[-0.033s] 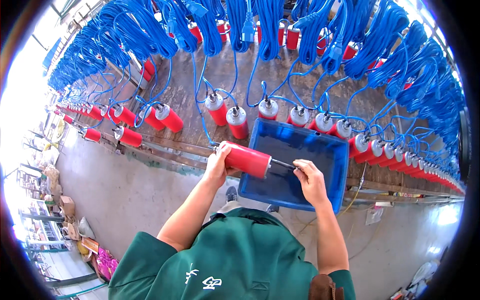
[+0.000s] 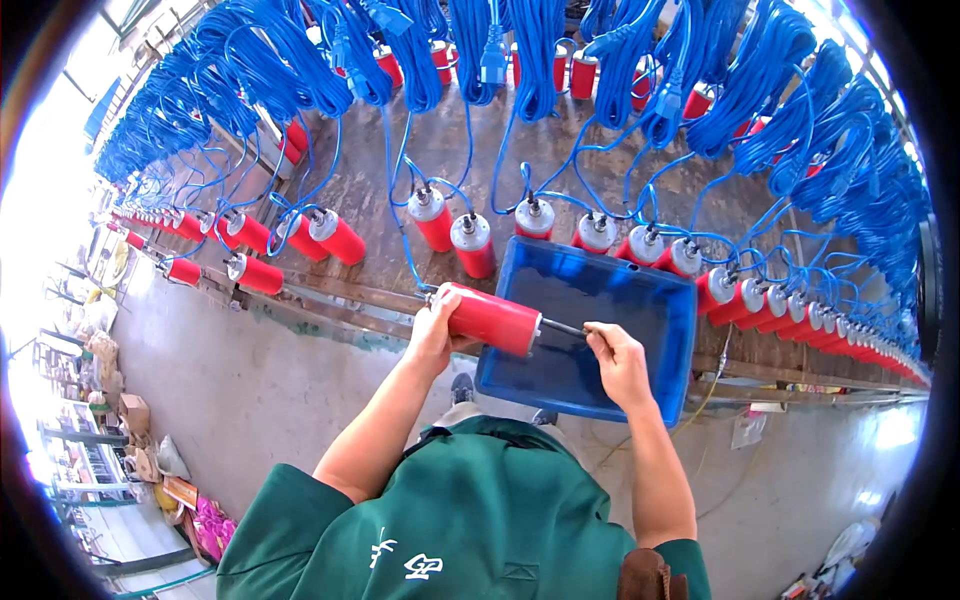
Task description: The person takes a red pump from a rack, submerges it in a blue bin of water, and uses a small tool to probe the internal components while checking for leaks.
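A red motor-like cylinder (image 2: 495, 318) lies almost level in my left hand (image 2: 434, 328), whose fingers wrap round its left end. A blue cable (image 2: 408, 250) runs up from that end. From the other end, a thin dark rod (image 2: 563, 327) sticks out to the right. My right hand (image 2: 620, 362) is closed on the rod's outer tip, thumb and fingers pinched together. Both the cylinder's right end and my right hand are over a blue plastic tray (image 2: 683, 350). The tray's inside is dark and looks wet.
Similar red cylinders with silver caps (image 2: 473, 245) line the front edge of a worn wooden bench (image 2: 400, 285) on both sides. Bundled blue cables (image 2: 535, 60) hang along the back, with loose lengths running down to the cylinders. Boxes and bags (image 2: 135, 412) lie at the left.
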{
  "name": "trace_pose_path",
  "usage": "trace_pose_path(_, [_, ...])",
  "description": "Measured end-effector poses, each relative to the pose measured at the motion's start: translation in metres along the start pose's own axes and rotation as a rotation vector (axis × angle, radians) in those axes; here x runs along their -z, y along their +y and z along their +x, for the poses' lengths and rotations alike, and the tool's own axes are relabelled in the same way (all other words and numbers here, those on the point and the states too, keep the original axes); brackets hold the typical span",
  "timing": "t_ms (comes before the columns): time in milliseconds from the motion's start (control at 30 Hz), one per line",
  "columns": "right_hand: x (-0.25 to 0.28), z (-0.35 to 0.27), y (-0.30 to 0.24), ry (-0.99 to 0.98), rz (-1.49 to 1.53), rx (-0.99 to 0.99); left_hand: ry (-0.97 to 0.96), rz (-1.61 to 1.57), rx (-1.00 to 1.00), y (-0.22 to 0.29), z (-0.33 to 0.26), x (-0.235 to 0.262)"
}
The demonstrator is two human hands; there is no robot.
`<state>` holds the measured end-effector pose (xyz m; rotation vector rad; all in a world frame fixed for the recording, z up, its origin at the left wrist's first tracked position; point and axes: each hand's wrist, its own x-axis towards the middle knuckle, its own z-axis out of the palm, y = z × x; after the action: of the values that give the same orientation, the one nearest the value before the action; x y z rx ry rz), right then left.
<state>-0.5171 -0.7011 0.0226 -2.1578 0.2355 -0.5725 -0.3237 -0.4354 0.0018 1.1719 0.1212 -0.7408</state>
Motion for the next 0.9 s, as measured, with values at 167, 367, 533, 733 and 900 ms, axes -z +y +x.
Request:
trace_pose_path(167, [-0.007,0.004,-0.002,-0.047,1.024,-0.933,0.021,0.049,-0.046,-0.003,0.003,0.002])
trace_pose_path(367, [0.001,-0.003,-0.004,-0.135,0.624,-0.577,-0.001,0.052,-0.035,0.000,-0.004,-0.006])
trace_pose_path(533, [0.002,0.015,0.000,-0.201,0.768,-0.908,0.005,0.061,-0.075,0.001,-0.003,-0.006])
trace_pose_path(733, [0.012,0.003,-0.011,-0.064,0.150,-0.207,0.010,0.044,-0.055,0.004,-0.007,-0.010])
trace_pose_path(900, [0.004,0.013,0.004,-0.059,0.169,-0.142,0.006,0.014,-0.034,0.000,-0.003,-0.006])
